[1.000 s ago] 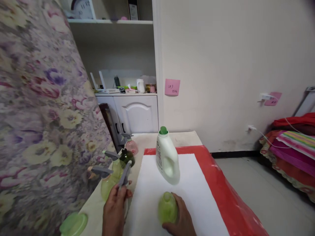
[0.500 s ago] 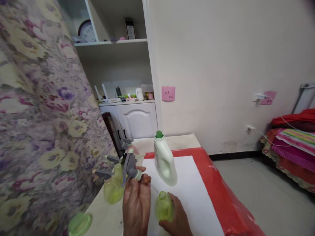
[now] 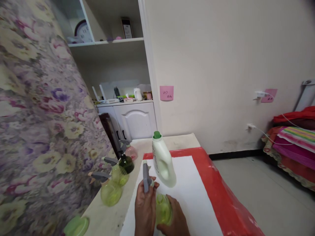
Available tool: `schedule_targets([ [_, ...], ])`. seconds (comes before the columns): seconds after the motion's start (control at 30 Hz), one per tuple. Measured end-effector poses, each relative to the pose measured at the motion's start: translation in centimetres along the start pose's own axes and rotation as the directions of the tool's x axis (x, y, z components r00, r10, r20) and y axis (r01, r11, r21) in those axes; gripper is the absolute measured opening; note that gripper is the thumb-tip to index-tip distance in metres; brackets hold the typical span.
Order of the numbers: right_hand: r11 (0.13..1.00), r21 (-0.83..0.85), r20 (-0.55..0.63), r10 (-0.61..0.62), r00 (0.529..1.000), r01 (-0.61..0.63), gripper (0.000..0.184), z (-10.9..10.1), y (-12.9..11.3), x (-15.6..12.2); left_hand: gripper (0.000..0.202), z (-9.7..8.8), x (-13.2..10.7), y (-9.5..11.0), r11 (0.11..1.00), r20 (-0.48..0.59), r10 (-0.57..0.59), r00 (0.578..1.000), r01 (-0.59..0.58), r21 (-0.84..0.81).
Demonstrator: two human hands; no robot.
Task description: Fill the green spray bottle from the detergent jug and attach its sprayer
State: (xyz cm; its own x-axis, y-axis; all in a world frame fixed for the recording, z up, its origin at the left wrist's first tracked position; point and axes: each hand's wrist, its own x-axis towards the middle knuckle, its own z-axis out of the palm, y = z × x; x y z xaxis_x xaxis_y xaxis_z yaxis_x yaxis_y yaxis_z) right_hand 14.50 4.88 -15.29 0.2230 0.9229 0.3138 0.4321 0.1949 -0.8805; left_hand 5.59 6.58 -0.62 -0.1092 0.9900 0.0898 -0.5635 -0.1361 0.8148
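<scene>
My left hand (image 3: 145,205) is closed around a grey spray head (image 3: 146,178), held just above and left of an uncapped spray bottle. That bottle (image 3: 162,211) has yellow-green liquid in it, and my right hand (image 3: 176,216) grips its right side over the white sheet (image 3: 194,193). Beyond both hands stands a pale green detergent jug (image 3: 163,164) with its mouth uncovered and a green spout showing. The lower end of the spray head's tube is hidden from me.
Left of the sheet stand a yellow-green spray bottle (image 3: 110,193), a second one (image 3: 119,175), a dark green one (image 3: 126,164) and a pink one (image 3: 131,151). A light green cap (image 3: 77,226) lies at the near left. Red cloth (image 3: 216,183) covers the table's right edge.
My left hand has moved right with the spray head, from beside the standing spray bottles to near the uncapped bottle. The head is now more upright. My right hand keeps hold of the bottle.
</scene>
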Motion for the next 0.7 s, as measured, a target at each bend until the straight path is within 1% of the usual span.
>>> schedule_targets([
  [0.1, 1.0, 0.017, -0.009, -0.007, 1.0, 0.007, 0.09, -0.1, -0.1, -0.1, 0.033, -2.0, -0.1, -1.0, 0.981, 0.063, -0.039, 0.997, 0.026, 0.193],
  [0.2, 0.999, 0.028, -0.006, -0.022, 1.0, 0.022, 0.089, -0.2, -0.3, -0.1, 0.039, -3.2, -0.4, -1.5, 0.952, 0.1, -0.054, 0.994, 0.021, 0.305],
  [0.27, 1.0, 0.023, 0.006, -0.017, 1.0, 0.017, 0.088, -0.2, -0.3, -0.1, 0.041, -3.6, -0.7, -1.8, 0.945, 0.096, -0.039, 0.995, 0.006, 0.328],
  [0.37, 1.0, 0.01, 0.016, -0.011, 1.0, 0.011, 0.087, -0.1, 0.0, 0.0, 0.04, -4.0, -0.8, -2.2, 0.932, 0.082, 0.013, 0.997, -0.042, 0.36],
  [0.53, 0.999, 0.017, 0.014, -0.044, 0.999, 0.043, 0.087, 0.1, 0.6, -0.1, 0.035, -4.9, -0.3, -2.4, 0.9, 0.168, -0.059, 0.984, -0.02, 0.435],
  [0.7, 1.0, 0.019, 0.031, -0.014, 0.999, 0.013, 0.086, -0.2, 0.3, -0.1, 0.033, -4.8, 0.1, -2.4, 0.891, 0.186, -0.071, 0.98, -0.022, 0.453],
])
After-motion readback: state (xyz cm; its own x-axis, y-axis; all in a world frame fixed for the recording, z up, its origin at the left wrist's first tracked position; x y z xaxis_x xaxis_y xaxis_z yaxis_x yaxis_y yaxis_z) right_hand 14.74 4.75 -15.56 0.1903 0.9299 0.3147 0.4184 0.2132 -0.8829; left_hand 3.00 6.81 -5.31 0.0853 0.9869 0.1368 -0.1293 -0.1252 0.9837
